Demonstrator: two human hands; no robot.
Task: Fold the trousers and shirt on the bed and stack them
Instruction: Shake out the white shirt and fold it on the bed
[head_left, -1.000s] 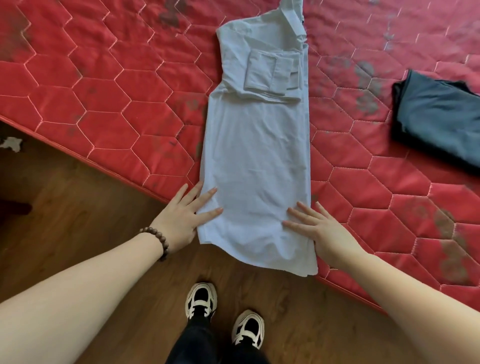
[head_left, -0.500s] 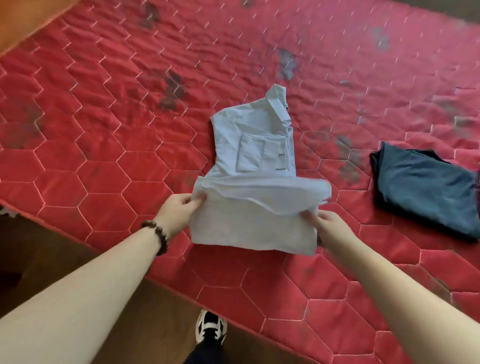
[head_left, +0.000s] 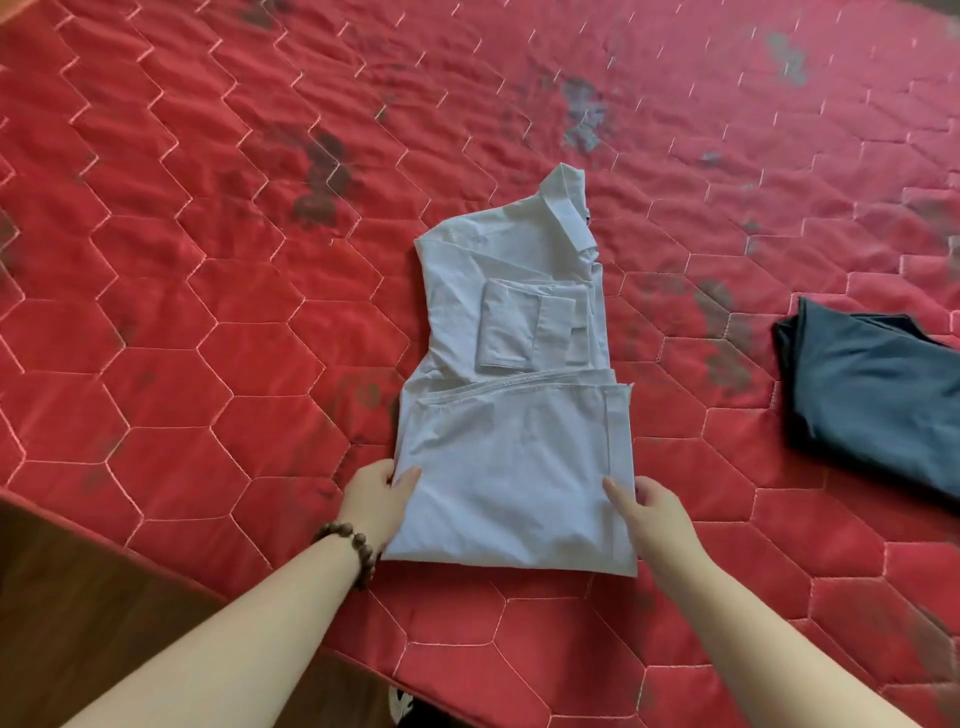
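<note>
A: Since the hem half already lies doubled up over the body, how far along would you put it?

B: Past halfway, I'd judge. Going from the left of the frame: the left hand (head_left: 375, 498), with a bead bracelet (head_left: 353, 552) at the wrist, grips the left edge of the pale shirt (head_left: 511, 415), thumb on top and fingers tucked under the cloth. The shirt sits at centre frame on the red quilted bed (head_left: 208, 312), collar pointing to the top, folded sleeve lying across the chest. The right hand (head_left: 649, 506) grasps the right edge the same way, thumb over the fabric.

A: And the trousers?

B: The dark trousers (head_left: 878, 395) lie at the right edge of the frame, well apart from the shirt, and look already folded, though part runs out of view.

A: What's left, then?

B: Probably one more fold of the shirt, then stacking one garment on the other.

A: The count?

B: One shirt, one pair of trousers, two hands, one bracelet, one bed.
</note>
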